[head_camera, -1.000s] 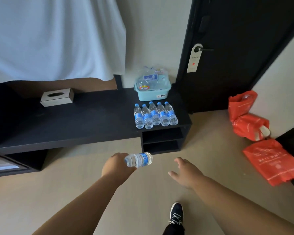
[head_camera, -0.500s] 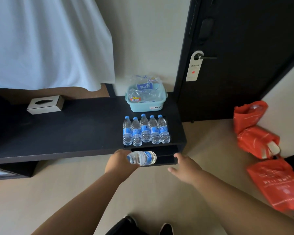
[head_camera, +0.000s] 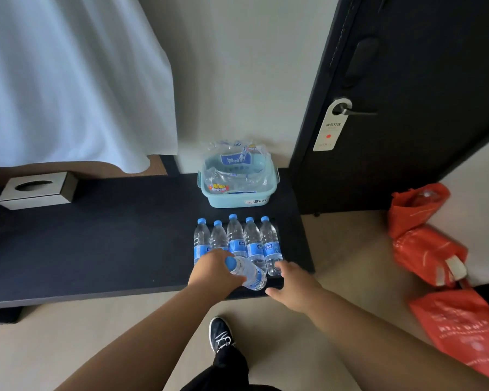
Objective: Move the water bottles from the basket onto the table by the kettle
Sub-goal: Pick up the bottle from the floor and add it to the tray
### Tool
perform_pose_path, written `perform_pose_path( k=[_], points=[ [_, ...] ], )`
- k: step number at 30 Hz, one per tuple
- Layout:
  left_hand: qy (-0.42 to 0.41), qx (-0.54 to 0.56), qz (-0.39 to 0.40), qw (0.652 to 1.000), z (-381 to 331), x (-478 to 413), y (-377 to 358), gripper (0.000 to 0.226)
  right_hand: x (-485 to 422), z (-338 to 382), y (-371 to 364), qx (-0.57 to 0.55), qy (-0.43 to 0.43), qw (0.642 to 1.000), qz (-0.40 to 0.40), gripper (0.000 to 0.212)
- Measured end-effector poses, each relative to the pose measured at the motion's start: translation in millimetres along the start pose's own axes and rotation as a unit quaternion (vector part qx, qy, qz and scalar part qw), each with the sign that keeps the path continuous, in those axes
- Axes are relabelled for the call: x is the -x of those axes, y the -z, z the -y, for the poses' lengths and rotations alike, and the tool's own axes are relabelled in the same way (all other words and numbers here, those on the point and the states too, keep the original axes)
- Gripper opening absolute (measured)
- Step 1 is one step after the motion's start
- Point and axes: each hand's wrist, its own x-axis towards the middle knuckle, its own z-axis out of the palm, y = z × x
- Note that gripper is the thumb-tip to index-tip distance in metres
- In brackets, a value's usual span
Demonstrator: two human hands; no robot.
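Five bottles (head_camera: 236,244) on black table (head_camera: 96,249), left hand (head_camera: 213,268) gripping sixth bottle (head_camera: 250,273); right hand (head_camera: 294,286) spread empty, beige floor (head_camera: 96,348)

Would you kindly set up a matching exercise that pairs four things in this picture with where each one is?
Things:
1. held bottle
2. basket
3. tissue box
4. door hanger

Places:
a. hangs on the door handle
b. near the left end of the table
c. tilted, gripped by the left hand
d. behind the row of five bottles

Pairs: 1-c, 2-d, 3-b, 4-a
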Motion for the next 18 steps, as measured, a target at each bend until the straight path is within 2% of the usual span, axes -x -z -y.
perform_pose_path(
  k=[3, 7, 10, 15, 18],
  points=[
    [0.006, 0.009, 0.021, 1.000, 0, -37, 8, 0.044, -33, 12, 7, -0.004, -0.001, 1.000, 0.004, 0.086],
    [0.011, 0.036, 0.056, 0.998, 4, -83, 17, 0.045, -69, 31, 10, -0.035, 0.009, 0.999, 0.024, 0.097],
    [-0.007, 0.038, 0.093, 0.995, 5, -114, 21, 0.048, -92, 46, 7, -0.053, 0.015, 0.998, 0.031, 0.096],
    [-0.012, 0.047, 0.117, 0.992, 8, -147, 11, 0.054, -117, 58, 2, -0.120, -0.005, 0.991, 0.059, 0.080],
    [-0.002, 0.064, 0.121, 0.991, 9, -160, -1, 0.052, -132, 54, 0, -0.142, -0.011, 0.987, 0.070, 0.053]
  ],
)
